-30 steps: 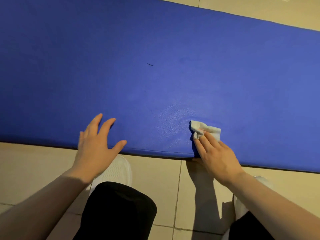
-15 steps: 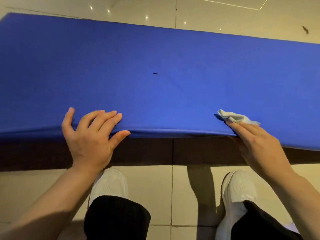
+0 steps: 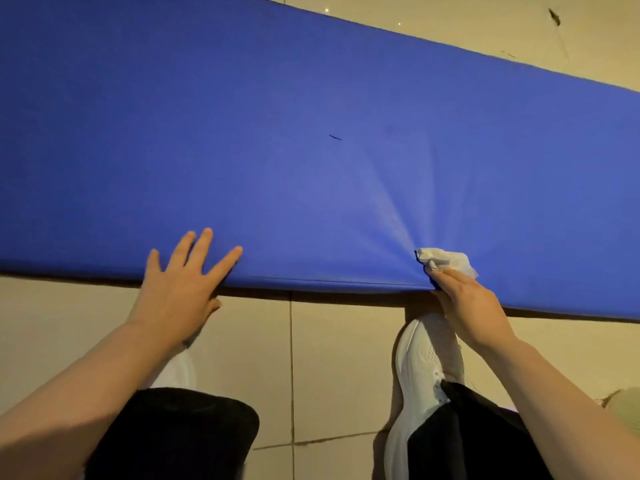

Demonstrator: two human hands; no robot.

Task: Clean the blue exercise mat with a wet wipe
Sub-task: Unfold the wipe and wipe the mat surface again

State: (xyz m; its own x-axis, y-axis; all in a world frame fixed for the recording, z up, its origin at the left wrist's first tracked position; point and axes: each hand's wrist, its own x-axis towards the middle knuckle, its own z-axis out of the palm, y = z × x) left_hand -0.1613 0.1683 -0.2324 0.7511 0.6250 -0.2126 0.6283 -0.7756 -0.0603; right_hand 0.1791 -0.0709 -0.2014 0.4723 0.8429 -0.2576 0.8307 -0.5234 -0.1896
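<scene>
The blue mat (image 3: 311,150) is big and long, and it stretches across the whole picture from side to side, over the tan tiled floor (image 3: 339,368). Its near edge is right in front of you, and a dark shadow line runs under that edge. The top looks smooth and bright blue, with one small dark mark (image 3: 335,137) near the middle. By your right hand (image 3: 467,303) the mat puckers, and soft creases fan out from that spot. Your right hand grips the near edge there, with its fingers (image 3: 450,275) curled over the top of the mat and pinning a crumpled white wipe (image 3: 446,259) against it. The wipe is bunched up and pokes out past your fingertips. Your left hand (image 3: 180,289) lies flat on the near edge, well apart from the right one. Its fingers (image 3: 202,247) are straight and spread wide on the blue top, and it holds nothing. Below the mat you can see your white shoes (image 3: 422,362) on the floor and your black trousers (image 3: 180,434). One shoe toe sits just under your right hand, very near the mat's edge. There are no boxes or bins here.
</scene>
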